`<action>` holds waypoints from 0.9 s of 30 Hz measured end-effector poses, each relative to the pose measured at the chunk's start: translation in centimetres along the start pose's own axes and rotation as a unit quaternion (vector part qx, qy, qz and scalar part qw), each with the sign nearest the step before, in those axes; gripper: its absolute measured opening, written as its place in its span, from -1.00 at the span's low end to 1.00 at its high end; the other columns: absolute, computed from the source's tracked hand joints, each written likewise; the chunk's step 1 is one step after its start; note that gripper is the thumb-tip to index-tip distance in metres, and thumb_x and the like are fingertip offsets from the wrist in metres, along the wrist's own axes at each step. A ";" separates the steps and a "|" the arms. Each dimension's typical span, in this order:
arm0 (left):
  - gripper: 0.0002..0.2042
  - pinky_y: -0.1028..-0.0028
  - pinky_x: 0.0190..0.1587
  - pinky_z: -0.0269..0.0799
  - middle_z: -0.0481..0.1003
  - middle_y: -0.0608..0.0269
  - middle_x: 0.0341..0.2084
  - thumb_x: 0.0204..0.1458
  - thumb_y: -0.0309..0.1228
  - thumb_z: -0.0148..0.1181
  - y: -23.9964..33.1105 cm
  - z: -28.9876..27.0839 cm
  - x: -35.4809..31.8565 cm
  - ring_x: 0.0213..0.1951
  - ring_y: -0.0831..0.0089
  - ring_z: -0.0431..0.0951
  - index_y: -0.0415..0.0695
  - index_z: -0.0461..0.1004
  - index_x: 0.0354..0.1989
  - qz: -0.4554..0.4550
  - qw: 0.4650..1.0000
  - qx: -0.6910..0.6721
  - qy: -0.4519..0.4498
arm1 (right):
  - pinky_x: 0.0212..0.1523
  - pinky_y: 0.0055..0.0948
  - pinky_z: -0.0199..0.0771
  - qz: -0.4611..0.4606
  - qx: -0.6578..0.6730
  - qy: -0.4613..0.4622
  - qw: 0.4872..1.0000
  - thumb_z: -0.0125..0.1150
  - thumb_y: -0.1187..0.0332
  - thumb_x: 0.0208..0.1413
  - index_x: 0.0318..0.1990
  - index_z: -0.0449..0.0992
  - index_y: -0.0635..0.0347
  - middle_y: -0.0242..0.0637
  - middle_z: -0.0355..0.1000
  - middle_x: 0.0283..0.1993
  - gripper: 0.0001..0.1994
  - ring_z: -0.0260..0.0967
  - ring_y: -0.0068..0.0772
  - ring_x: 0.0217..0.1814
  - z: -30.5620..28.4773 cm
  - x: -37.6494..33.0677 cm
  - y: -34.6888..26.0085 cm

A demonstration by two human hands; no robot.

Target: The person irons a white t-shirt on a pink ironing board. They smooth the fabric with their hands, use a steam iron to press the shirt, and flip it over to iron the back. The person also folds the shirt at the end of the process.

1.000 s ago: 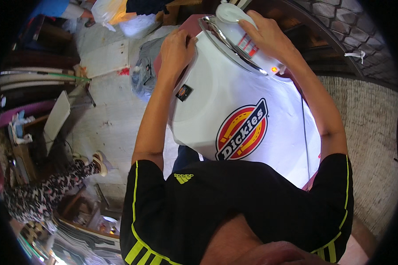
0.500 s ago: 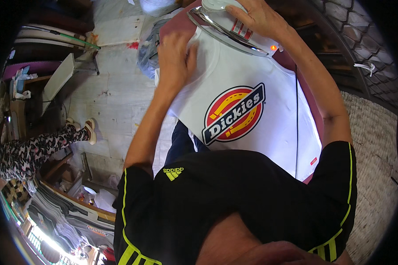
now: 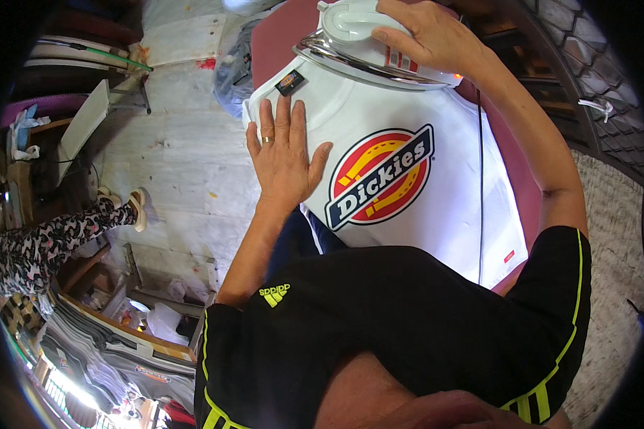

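A white T-shirt [image 3: 447,214] with a round red, yellow and black print lies spread on a maroon padded ironing board [image 3: 275,46]. My left hand [image 3: 286,157] rests flat on the shirt's left shoulder area, fingers stretched and a ring on one of them. Just beyond its fingertips a small black neck label [image 3: 289,83] shows. My right hand [image 3: 436,43] is wrapped round the handle of a white electric iron [image 3: 347,32] with a shiny metal base. The iron sits across the neckline. A dark cord [image 3: 480,186] runs down over the shirt's right side.
A dark lattice gate [image 3: 608,107] stands at the right. On the left are a folding table [image 3: 86,121], another person's legs in patterned trousers [image 3: 50,243], and stacked garments [image 3: 96,357]. A clear plastic bag [image 3: 229,86] lies beside the board.
My left hand has come down toward me and flattened on the shirt, uncovering the neck label. The iron, still in my right hand, has shifted slightly.
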State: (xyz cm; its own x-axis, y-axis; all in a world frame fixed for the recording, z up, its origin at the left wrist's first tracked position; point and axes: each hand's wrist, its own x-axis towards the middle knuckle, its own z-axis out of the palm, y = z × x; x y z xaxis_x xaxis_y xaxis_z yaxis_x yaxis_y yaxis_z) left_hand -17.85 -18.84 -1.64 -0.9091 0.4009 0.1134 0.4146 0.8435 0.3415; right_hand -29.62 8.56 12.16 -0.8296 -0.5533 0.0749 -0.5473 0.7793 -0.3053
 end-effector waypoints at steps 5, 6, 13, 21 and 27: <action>-0.26 -0.08 0.38 -0.37 0.01 -0.02 0.44 0.15 0.04 0.02 -0.3 -0.2 0.4 0.49 -0.02 -0.21 -0.19 0.11 0.40 0.003 1.000 -0.013 -0.014 | -0.33 0.00 0.44 0.030 0.030 -0.028 0.999 0.09 0.14 0.17 -0.27 0.42 0.27 0.15 0.45 -0.46 -0.69 0.48 0.20 -0.38 -0.9 -0.4 0.0; -0.26 -0.10 0.38 -0.37 0.01 -0.03 0.44 0.15 0.04 0.02 -0.3 0.0 0.2 0.48 -0.03 -0.20 -0.19 0.11 0.40 0.007 1.000 -0.013 -0.011 | -0.33 -0.01 0.44 0.042 0.024 -0.020 0.999 0.08 0.14 0.17 -0.26 0.42 0.27 0.15 0.45 -0.46 -0.69 0.48 0.20 -0.39 -0.6 -0.2 0.2; -0.34 -0.04 0.24 -0.13 0.16 -0.07 0.34 0.09 -0.08 0.16 2.3 -1.5 2.4 0.36 -0.06 0.06 -0.22 0.22 0.31 0.158 0.982 -0.093 0.055 | -0.28 -0.05 0.47 0.170 0.039 0.118 0.978 0.06 0.09 0.21 -0.19 0.45 0.30 0.14 0.48 -0.42 -0.63 0.51 0.16 -0.36 -1.2 -1.8 0.4; -0.39 -0.01 0.07 0.09 0.34 0.02 0.09 0.04 -0.10 0.26 18.5 4.5 5.4 0.16 0.03 0.28 -0.13 0.29 0.22 0.430 0.877 -0.213 -0.036 | -0.30 -0.26 0.44 0.381 0.000 0.312 0.871 0.06 0.04 0.23 -0.21 0.51 0.35 -0.01 0.50 -0.37 -0.56 0.47 -0.19 -0.38 -8.6 -16.4 -2.4; -0.41 0.02 -0.01 0.13 0.39 0.06 -0.01 -0.01 -0.10 0.31 32.1 11.2 -4.8 0.13 0.16 0.31 -0.06 0.32 0.18 0.509 0.797 -0.325 -0.022 | -0.52 -0.34 0.38 0.564 0.004 0.345 0.750 0.02 -0.02 0.26 -0.19 0.51 0.31 -0.17 0.45 -0.47 -0.53 0.38 -0.39 -0.57 -10.7 -31.9 -11.5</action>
State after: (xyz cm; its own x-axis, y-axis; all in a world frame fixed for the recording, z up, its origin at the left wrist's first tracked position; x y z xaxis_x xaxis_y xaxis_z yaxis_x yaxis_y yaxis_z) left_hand 0.28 10.26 -1.68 -0.1063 0.7829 0.6130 0.8145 -0.2850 0.5053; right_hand 1.94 20.36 23.45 -0.6255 0.7430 0.2383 0.5444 0.6343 -0.5489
